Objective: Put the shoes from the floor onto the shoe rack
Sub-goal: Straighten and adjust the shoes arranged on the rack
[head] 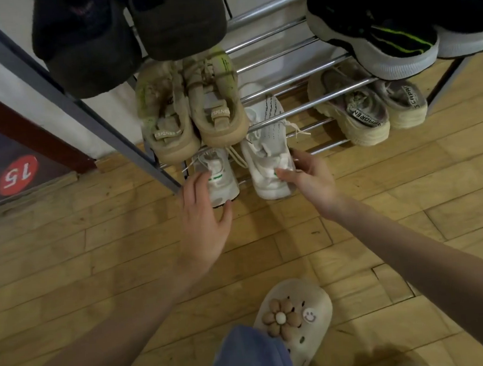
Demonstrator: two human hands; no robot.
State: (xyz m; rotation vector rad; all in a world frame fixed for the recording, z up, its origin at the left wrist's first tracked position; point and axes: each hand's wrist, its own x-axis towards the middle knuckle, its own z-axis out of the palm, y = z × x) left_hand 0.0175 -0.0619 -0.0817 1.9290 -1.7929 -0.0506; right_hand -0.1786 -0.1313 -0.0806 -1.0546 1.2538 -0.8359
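Door sticker (17,175): a red round mark with the number 15 is seen at the far left, well apart from both hands
Shoe rack (293,81): chrome bars in tiers are carried by a dark slanted side post; the lowest tier lies just beyond the fingertips
Dark shoes (124,30): two are set on the top tier at the left, heels toward the viewer
Beige sneakers (191,111): a pair is placed on the middle tier, directly above the left fingers, heels outward
Left hand (206,223): fingers are spread and nearly straight; fingertips and thumb are laid against the heel of the left white sneaker, with nothing pinched
Left white sneaker (219,178): it is set on the lowest tier, long axis running away from the viewer, toe pointed in under the beige pair, heel at the fingertips
Right white sneaker (266,152): it is set on the lowest tier just beside its mate, long axis front to back and leaning slightly, toe pointed into the rack, heel outward
Right hand (309,177): fingers are curled round the heel collar of the right white sneaker, thumb on the near side
Cream sneakers (370,109): a pair is placed on the lower bars, beyond and to the right of the right fingers
Black and green shoes (401,20): placed on the upper right tier
Slipper (300,319): a beige clog with a flower charm is worn on the wooden floor (95,252), below both hands
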